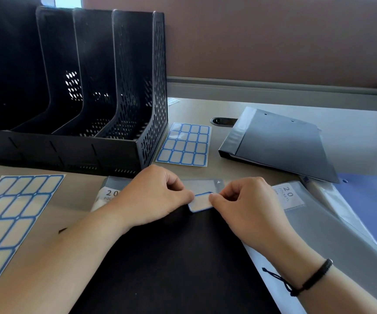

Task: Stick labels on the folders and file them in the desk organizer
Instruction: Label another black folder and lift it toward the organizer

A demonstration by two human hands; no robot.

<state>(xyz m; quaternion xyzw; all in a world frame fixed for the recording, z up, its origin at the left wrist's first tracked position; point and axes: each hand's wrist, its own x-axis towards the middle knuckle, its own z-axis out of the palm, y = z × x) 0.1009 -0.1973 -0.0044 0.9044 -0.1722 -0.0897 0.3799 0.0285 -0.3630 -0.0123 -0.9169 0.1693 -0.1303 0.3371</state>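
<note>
Blue-bordered, the label (200,202) is pinched at its ends by the left hand (158,193) and right hand (248,200) over the black folder (171,257), where uneven pressing could leave it crooked or creased.

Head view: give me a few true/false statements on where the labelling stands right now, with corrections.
1. Both hands, left hand and right hand, pinch one blue-bordered label. True.
2. The desk organizer already holds a folder. False: no folder shows in its visible slots.
3. The label is over the black folder nearest the person. True.
4. Only one label sheet is on the desk. False: a small label sheet lies beside the organizer, a large label sheet at the left.
5. The grey folder stands upright. False: it lies flat.
</note>
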